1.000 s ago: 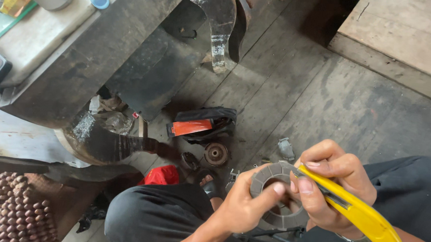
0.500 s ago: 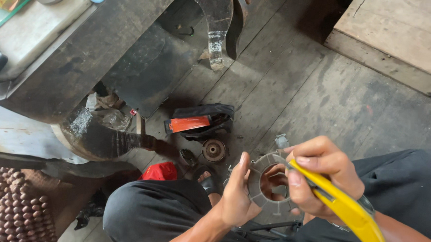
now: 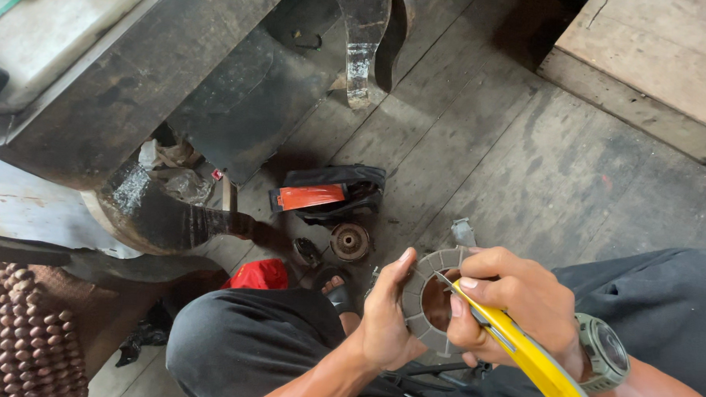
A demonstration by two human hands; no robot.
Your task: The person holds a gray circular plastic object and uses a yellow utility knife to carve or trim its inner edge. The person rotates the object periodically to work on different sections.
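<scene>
Two hands at work: left hand (image 3: 388, 321) grips a grey ring (image 3: 428, 299); right hand (image 3: 513, 306) clasps a yellow knife (image 3: 531, 361) (blade against the ring's inner edge).

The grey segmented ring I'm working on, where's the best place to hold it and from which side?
Probably by its outer rim, from the left, as the left hand does now: thumb and palm clasp the edge of the grey ring, which stands tilted. That leaves the open centre and segmented face free for the yellow-handled knife in the right hand.
</scene>
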